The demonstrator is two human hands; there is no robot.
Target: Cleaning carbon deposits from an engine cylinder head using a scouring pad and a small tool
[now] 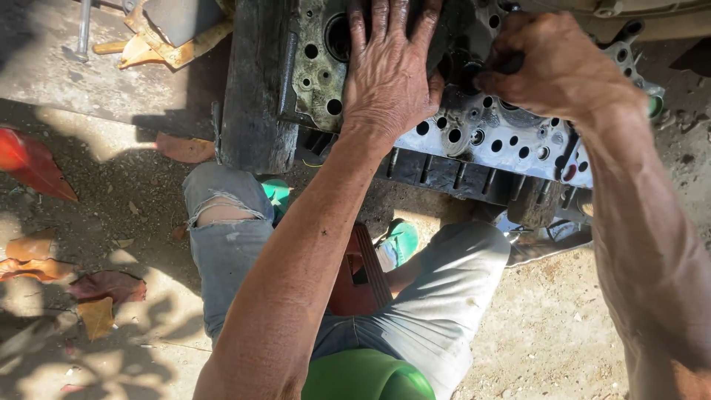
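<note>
A grey metal engine cylinder head (489,137) with many round holes lies on wooden blocks in front of me. My left hand (389,70) rests flat on its top, fingers spread, holding nothing. My right hand (552,67) is clenched around a dark tool handle (511,63) pressed onto the head near its middle. The tool's tip is hidden under the fist.
A dark wooden block (255,89) supports the head's left end. A concrete slab (81,74) at top left carries a metal rod (83,30) and wooden-handled tools (159,44). Dry leaves (33,163) lie on the dirt ground. My knees in torn jeans (229,237) are below.
</note>
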